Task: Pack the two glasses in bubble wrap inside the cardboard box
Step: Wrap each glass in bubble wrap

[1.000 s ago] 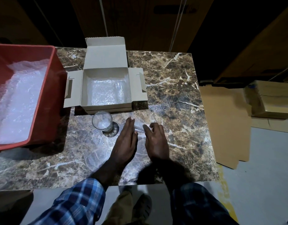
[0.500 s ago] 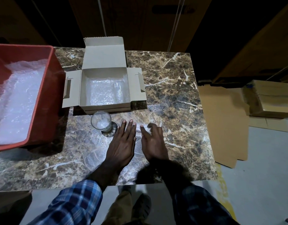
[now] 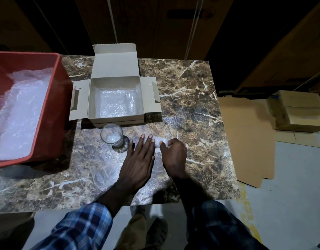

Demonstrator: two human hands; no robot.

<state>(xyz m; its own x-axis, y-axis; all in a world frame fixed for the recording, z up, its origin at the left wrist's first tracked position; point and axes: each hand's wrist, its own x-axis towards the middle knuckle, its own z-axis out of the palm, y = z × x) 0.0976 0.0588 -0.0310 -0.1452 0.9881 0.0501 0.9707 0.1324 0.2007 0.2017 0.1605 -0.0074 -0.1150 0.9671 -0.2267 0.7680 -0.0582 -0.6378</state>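
Note:
A clear drinking glass (image 3: pixel 111 135) stands upright on the marble table (image 3: pixel 189 87), just in front of the open cardboard box (image 3: pixel 80 101). Bubble wrap (image 3: pixel 114 103) lines the box floor, and a clear glass shape (image 3: pixel 131 101) lies at its right side. A transparent bubble wrap sheet (image 3: pixel 105 175) is spread on the table near me, with its far edge rolled up (image 3: pixel 160 140). My left hand (image 3: pixel 137 159) lies flat on the sheet, fingertips at the roll, right of the glass. My right hand (image 3: pixel 173 156) curls its fingers over the roll. What the roll holds is hidden.
A red plastic bin (image 3: pixel 53 114) holding more bubble wrap (image 3: pixel 20 114) sits at the table's left. On the floor to the right lie flattened cardboard (image 3: pixel 245 138) and stacked cardboard boxes (image 3: pixel 299 112). My shoes show below the table's near edge.
Both hands have slid away from me toward the box, pushing the rolled edge of the bubble wrap further. The right hand's fingers have curled more over the roll.

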